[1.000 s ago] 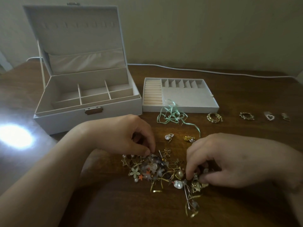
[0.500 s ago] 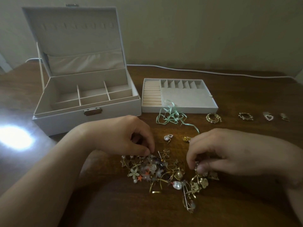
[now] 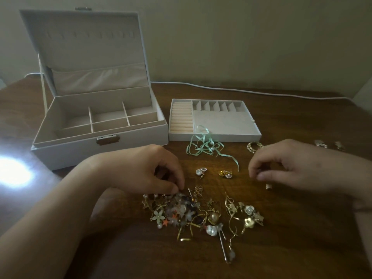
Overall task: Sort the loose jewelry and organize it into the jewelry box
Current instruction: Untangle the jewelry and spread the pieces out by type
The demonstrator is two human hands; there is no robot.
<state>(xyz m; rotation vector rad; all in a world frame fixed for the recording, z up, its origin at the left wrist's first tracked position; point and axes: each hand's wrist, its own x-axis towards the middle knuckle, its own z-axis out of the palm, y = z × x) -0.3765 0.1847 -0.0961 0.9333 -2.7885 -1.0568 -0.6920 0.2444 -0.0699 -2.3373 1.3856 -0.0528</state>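
White jewelry box (image 3: 96, 152), beige lining, brass clasp (image 3: 107, 139). Right of the box: white tray (image 3: 215, 135), mint-green ribbon (image 3: 203, 147). Dark brown woodgrain counter (image 3: 302, 238). Gold, pearl-white, orange-star jewelry pile (image 3: 191, 214).

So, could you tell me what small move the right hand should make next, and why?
Probably carry its pinched piece to the wooden table beside the gold hoop earring: the right hand hovers there, fingers curled, while the white jewelry box sits open and empty.
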